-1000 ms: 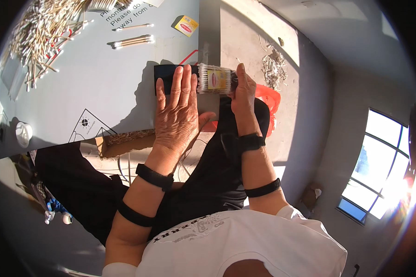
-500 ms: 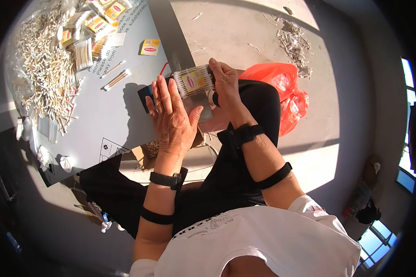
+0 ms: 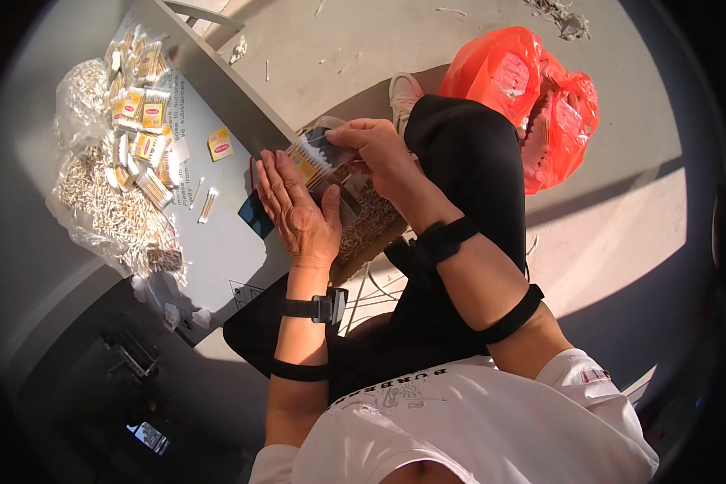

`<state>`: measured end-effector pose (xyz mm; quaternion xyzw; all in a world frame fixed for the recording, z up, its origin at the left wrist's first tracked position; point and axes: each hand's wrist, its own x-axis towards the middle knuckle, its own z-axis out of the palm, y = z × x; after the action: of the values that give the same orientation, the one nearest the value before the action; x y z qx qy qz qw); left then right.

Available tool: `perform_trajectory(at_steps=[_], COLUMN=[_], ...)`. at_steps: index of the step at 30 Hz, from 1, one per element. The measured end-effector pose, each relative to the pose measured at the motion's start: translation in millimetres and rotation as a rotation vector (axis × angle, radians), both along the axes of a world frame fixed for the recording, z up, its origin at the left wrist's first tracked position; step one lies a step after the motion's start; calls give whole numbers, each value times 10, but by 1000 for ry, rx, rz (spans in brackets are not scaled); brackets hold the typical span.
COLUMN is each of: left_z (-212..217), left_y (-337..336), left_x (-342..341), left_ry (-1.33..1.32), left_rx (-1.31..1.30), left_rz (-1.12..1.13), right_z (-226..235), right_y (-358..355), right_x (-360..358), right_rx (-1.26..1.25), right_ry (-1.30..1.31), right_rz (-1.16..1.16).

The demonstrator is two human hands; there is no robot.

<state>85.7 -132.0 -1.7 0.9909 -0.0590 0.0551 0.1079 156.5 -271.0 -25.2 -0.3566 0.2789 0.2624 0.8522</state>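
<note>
Clear packet of cotton swabs (image 3: 313, 153) over the lap, just off the table edge — pinched by right hand (image 3: 377, 153), fingers closed on its top. Left hand (image 3: 298, 214) flat, fingers straight, pressed alongside, seemingly squaring the bundle. Grey table (image 3: 218, 242) strewn with loose swabs (image 3: 109, 211) and filled packets (image 3: 141, 113); concrete floor, orange bag (image 3: 540, 97) — sunlit.

An orange plastic bag (image 3: 540, 97) lies on the floor; loose swabs (image 3: 97, 202) heap on the table (image 3: 218, 242).

White short-sleeved shirt (image 3: 476, 427) with dark print, black trousers (image 3: 468, 169), black bands on both wrists and forearms.
</note>
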Motion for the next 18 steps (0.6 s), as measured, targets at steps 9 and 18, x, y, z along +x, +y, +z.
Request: perform_trajectory(at_steps=[9, 18], left_z=[-12, -14], left_y=[37, 39], left_x=[0, -22], left_ry=[76, 127], left_rx=[-28, -40], left_rz=[-29, -21], right_z=[-39, -86], right_y=[160, 156], right_x=[-187, -162], right_rx=[182, 246], right_ry=[235, 275], right_rz=[-118, -28])
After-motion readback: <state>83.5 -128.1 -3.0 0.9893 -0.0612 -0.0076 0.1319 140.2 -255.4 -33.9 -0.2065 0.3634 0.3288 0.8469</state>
